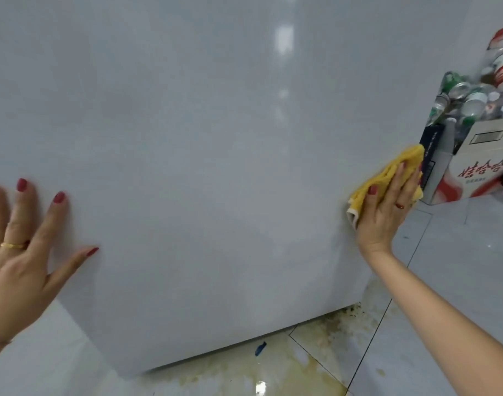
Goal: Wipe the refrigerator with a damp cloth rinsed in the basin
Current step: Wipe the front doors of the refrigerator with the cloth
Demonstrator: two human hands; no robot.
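Glossy flat refrigerator (pixel 187 138), crumpled yellow cloth (pixel 410 157)

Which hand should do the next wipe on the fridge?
Likely the right hand: it presses the yellow cloth against the fridge near its right edge. The left hand is bare, flat on the fridge, far from the cloth.

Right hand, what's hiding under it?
A yellow cloth, pressed against the fridge by the right hand. The cloth's middle and the fridge beneath are covered.
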